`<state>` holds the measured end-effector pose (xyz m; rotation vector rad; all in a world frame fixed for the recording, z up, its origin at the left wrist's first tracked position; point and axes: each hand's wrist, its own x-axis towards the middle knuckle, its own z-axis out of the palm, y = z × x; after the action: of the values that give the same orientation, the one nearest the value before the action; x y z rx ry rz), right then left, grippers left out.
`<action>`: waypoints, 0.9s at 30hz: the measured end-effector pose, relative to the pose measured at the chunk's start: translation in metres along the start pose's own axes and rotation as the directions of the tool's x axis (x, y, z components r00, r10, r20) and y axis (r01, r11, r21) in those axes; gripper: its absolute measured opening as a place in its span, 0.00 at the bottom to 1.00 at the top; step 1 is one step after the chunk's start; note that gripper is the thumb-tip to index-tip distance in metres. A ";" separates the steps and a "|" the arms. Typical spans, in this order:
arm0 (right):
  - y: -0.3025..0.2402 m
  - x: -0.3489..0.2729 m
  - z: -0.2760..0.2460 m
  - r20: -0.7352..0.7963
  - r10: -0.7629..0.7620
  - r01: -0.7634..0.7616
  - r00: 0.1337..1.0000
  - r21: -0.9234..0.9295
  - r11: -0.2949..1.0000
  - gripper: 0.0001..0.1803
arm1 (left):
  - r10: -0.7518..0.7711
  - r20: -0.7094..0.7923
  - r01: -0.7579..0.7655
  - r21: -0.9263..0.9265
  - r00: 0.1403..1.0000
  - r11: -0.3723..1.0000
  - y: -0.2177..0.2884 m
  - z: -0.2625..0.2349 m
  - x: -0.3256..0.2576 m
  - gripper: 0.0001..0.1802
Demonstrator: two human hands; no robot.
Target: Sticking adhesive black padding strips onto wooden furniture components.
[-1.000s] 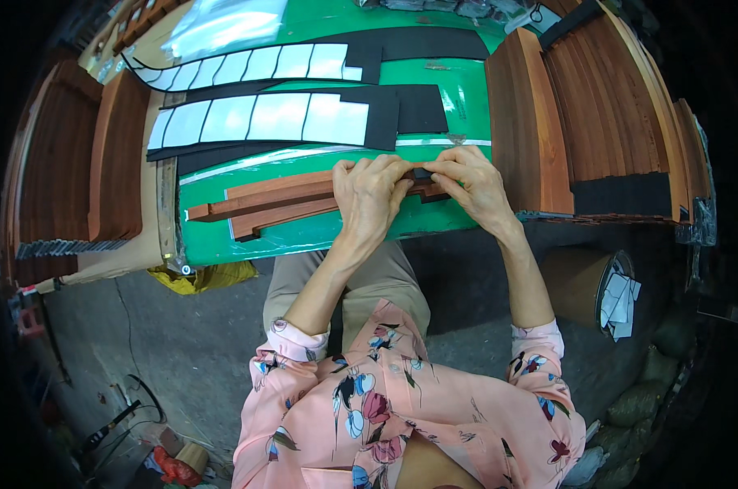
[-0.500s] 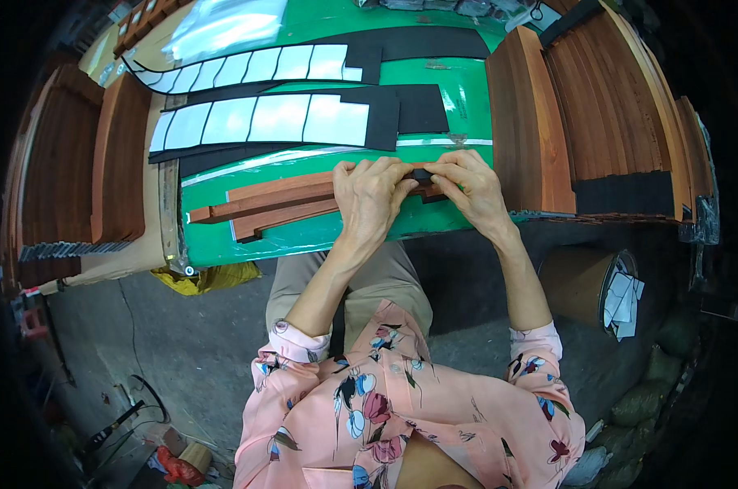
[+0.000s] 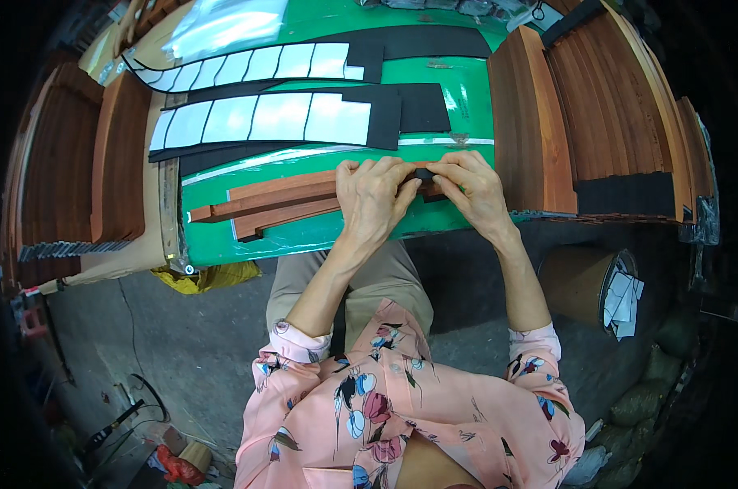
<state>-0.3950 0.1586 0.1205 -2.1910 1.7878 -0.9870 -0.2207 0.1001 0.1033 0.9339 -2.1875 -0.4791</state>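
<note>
Hands (image 3: pixel 375 196) (image 3: pixel 470 194) pinch black piece (image 3: pixel 423 174) over green tabletop (image 3: pixel 434 218); grey floor (image 3: pixel 198 342), brown bin (image 3: pixel 574 281) right.

left grip (image 3: pixel 373 200), right grip (image 3: pixel 473 191): pinching black piece (image 3: pixel 423 174) | brown strips (image 3: pixel 267 200): on green tabletop (image 3: pixel 430 221)

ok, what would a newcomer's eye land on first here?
Probably the bright green tabletop in the upper middle, where the left hand and right hand pinch at a small black piece beside reddish-brown strips. Next, black sheets with white panels, farther back and toward the left. Brown stacks flank the tabletop left and right.
</note>
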 end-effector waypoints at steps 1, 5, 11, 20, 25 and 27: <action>0.000 0.000 0.000 0.003 0.002 -0.001 1.000 -0.003 1.000 0.13 | -0.008 0.004 0.008 -0.001 1.000 1.000 0.000 0.000 0.000 0.10; -0.001 0.001 0.000 0.004 -0.003 0.003 1.000 -0.015 1.000 0.13 | -0.020 0.008 0.020 0.015 1.000 1.000 0.000 0.000 0.000 0.10; -0.001 0.001 -0.001 -0.009 -0.019 0.019 1.000 -0.040 0.999 0.12 | -0.016 -0.004 0.016 0.032 1.000 0.999 0.001 0.002 0.001 0.09; 0.004 0.002 0.000 -0.012 -0.053 0.053 0.999 -0.031 0.998 0.13 | -0.015 0.011 0.015 0.039 1.000 0.999 0.001 0.000 0.001 0.09; 0.013 0.000 0.003 -0.029 -0.094 0.093 0.995 -0.010 0.996 0.13 | -0.004 -0.008 0.005 0.034 1.000 0.999 0.002 0.000 0.001 0.09; 0.018 -0.004 0.008 -0.040 -0.047 0.050 0.998 0.055 0.997 0.14 | -0.003 -0.008 0.003 0.040 1.000 0.999 0.002 0.000 0.001 0.09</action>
<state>-0.4058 0.1552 0.1039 -2.2060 1.7089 -1.0838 -0.2218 0.1009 0.1051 0.9584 -2.1958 -0.4339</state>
